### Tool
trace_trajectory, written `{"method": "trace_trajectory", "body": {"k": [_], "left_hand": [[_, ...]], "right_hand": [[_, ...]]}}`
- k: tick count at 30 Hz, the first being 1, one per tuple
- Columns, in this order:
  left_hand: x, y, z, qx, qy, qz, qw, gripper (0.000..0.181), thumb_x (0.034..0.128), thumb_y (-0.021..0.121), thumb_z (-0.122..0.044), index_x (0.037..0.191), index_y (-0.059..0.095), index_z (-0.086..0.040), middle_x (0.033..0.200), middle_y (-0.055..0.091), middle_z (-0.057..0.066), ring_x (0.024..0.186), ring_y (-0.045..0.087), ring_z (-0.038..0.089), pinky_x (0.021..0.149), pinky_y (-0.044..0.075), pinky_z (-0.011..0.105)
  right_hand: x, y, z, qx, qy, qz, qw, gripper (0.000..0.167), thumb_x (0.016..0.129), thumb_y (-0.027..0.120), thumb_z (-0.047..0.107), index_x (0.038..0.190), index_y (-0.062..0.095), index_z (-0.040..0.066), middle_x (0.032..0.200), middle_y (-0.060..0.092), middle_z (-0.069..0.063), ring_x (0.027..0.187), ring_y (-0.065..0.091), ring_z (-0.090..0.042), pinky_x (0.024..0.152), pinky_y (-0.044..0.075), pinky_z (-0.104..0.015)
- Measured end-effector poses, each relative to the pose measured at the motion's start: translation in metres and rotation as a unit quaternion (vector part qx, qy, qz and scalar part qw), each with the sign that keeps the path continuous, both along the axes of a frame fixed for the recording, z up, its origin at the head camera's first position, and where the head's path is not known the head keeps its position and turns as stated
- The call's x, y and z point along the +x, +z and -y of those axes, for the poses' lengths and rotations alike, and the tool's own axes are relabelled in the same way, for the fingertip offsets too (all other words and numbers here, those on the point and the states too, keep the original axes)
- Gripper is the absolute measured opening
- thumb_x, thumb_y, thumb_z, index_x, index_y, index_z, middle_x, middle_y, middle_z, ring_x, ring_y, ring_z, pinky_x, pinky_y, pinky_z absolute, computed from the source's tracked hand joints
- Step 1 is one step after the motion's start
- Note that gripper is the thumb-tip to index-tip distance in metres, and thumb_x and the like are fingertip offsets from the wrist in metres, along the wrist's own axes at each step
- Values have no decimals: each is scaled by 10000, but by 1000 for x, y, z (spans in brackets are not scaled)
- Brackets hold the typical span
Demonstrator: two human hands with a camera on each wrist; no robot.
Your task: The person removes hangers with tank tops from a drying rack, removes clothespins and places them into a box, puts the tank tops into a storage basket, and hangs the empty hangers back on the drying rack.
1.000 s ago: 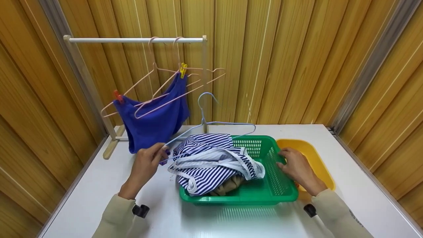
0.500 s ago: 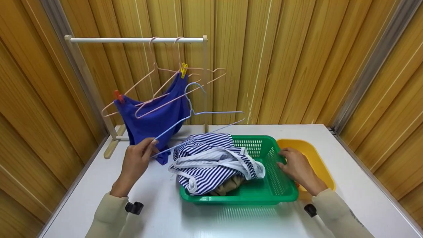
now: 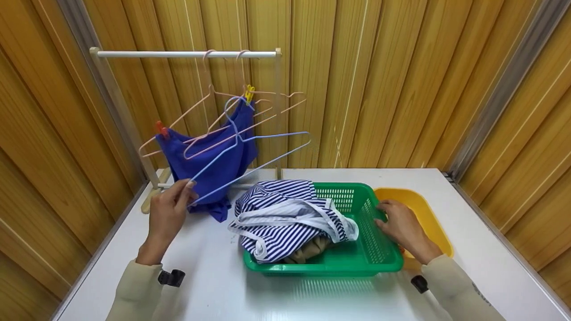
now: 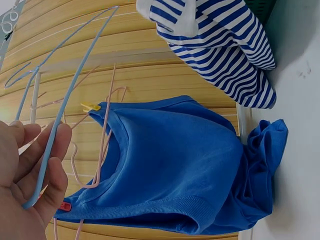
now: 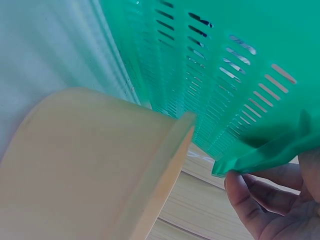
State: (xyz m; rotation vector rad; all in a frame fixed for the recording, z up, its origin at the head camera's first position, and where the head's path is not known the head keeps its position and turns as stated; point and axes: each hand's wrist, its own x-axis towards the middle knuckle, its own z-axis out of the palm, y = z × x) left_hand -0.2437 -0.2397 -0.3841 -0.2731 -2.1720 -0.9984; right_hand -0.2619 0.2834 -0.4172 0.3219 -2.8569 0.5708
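My left hand (image 3: 167, 209) pinches one end of a blue wire clothes hanger (image 3: 274, 136), raised in front of the rack with its hook upward. Nothing hangs on the hanger. Just behind it, a blue tank top (image 4: 165, 145) hangs askew from a pink hanger, clipped by a red clothespin (image 3: 161, 129) and a yellow clothespin (image 3: 249, 94). A green basket (image 3: 330, 269) stands in the middle of the table, with a blue-and-white striped garment (image 3: 285, 240) heaped inside. On its right rim, my right hand (image 3: 403, 227) holds the edge between thumb and fingers.
The drying rack (image 3: 178, 54) stands at the back left and carries pink hangers (image 3: 276, 115). A yellow tub (image 3: 419, 207) sits right of the basket, partly behind the right hand. Brown cloth (image 3: 310, 250) shows under the striped garment. Wood-patterned walls enclose the table.
My left hand has drawn the blue hanger up and leftward, away from above the basket to in front of the tank top. The right hand and basket have stayed in place.
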Motion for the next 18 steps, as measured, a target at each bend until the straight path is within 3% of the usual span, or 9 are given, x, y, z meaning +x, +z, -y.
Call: {"method": "trace_trajectory", "body": {"k": [9,15,18], "left_hand": [[-3,-1,9,155,283,-571,9978,168,984,586,-122,964,731,-40,679,696,43,611,594,110,614,403,60],[-1,-2,12,382,449,-516,9969,193,994,571,-138,1003,731,-31,680,690,74,592,584,146,595,403,52],[0,-1,14,465,554,-478,9962,202,997,567,-148,1016,729,-29,689,690,85,601,562,83,594,397,54]], "right_hand": [[0,0,1,101,-74,-53,9999,382,863,735,99,1168,639,-111,1227,604,-300,1088,597,-465,941,469,-607],[0,-1,1,84,-68,-50,9999,389,866,735,104,1183,637,-100,1245,601,-291,1100,594,-468,948,464,-602],[1,-1,1,50,-62,-69,9999,388,865,737,103,1187,639,-91,1254,602,-282,1100,597,-466,947,464,-598]]}}
